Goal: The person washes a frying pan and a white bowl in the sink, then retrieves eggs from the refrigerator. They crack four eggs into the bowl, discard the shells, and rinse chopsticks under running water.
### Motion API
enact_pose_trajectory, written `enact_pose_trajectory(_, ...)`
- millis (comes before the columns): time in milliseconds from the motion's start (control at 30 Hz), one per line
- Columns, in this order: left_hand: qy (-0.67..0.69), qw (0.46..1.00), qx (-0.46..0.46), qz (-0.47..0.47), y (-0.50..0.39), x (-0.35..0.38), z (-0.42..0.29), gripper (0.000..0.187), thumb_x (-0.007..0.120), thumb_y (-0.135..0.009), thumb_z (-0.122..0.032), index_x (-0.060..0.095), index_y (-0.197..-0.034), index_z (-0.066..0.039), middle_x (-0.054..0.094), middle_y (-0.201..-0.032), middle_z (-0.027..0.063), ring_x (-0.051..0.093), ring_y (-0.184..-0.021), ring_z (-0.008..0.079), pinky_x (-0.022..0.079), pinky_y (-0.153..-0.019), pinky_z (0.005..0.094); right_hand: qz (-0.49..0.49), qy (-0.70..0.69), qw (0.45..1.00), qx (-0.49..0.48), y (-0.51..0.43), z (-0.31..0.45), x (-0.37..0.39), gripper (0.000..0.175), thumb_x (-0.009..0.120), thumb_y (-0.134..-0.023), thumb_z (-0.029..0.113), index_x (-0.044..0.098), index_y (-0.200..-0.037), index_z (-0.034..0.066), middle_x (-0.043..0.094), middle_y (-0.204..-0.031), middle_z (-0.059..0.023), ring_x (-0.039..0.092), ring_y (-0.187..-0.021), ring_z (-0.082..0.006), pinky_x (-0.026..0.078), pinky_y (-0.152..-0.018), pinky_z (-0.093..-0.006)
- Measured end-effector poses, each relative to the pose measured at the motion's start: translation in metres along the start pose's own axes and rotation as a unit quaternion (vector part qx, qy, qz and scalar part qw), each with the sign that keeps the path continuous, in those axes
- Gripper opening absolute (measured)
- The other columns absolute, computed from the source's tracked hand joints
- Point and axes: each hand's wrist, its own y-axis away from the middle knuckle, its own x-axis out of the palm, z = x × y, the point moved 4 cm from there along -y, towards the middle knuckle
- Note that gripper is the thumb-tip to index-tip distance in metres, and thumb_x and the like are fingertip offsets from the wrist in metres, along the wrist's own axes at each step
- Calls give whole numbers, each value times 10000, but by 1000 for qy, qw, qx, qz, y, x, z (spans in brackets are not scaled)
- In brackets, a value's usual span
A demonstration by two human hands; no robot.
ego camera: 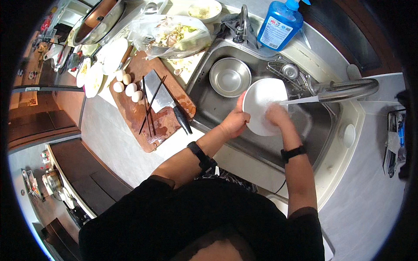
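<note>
Over the steel sink, my left hand grips the left rim of a white bowl, which is tilted. My right hand, blurred, is at the bowl's lower right inner side; its fingers are too unclear to tell whether they hold anything. Water runs from the faucet towards the bowl and that hand. A round steel basin sits in the sink behind the bowl. Left of the sink, a wooden cutting board carries a cleaver, dark chopsticks and several eggs.
A blue pump bottle stands behind the sink near a small tap and a dark cloth. A wire rack is at the sink's back right. Beyond the board lie a plastic bag of food scraps and white plates.
</note>
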Motion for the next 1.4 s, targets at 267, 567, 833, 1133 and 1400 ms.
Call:
enact_pose_trajectory(267, 15, 997, -67, -24, 5, -2, 3, 1028, 399, -673, 130, 113, -1530, -362, 408, -1352, 36, 444, -1189, 201, 437, -832, 308, -45, -276, 960, -31, -23, 6, -56, 184, 674, -817, 198, 632, -814, 18, 651, -805, -86, 626, -753, -194, 501, -689, -357)
enact_pose_trajectory(567, 111, 991, 62, -49, -2, -21, -23, 958, 357, -666, 193, 247, -1513, -241, 424, -1428, 46, 441, -1284, 242, 430, -987, 325, -343, -329, 871, 126, 74, -3, 4, 437, 648, -857, 181, 463, -1226, 37, 612, -1035, -198, 640, -969, -333, 482, -880, -449)
enact_pose_trajectory(833, 68, 989, -34, -130, -52, -30, 38, 714, 412, -768, 169, 383, -1417, -126, 501, -1332, 139, 512, -1215, 287, 483, -958, 427, -300, -468, 813, 174, 99, -23, -19, 354, 453, -990, 148, 430, -1318, 16, 654, -855, -168, 654, -551, -198, 533, -454, -282)
enact_pose_trajectory(1133, -65, 970, -140, -188, -70, -61, 30, 420, 548, -972, -235, 510, -1260, 69, 644, -1145, 191, 676, -951, 323, 595, -737, 444, -381, -264, 873, 152, 83, -26, -27, 336, 473, -989, 206, 559, -1230, -12, 679, -903, -248, 681, -761, -389, 532, -681, -450)
enact_pose_trajectory(1400, -228, 956, -175, -57, -15, -32, 0, 385, 462, -929, -78, 462, -1257, 125, 676, -977, 243, 700, -899, 338, 615, -702, 477, -208, -586, 771, 134, 76, -42, 20, 231, 446, -1003, 172, 578, -1059, -9, 611, -720, -74, 567, -470, -134, 468, -410, -272)
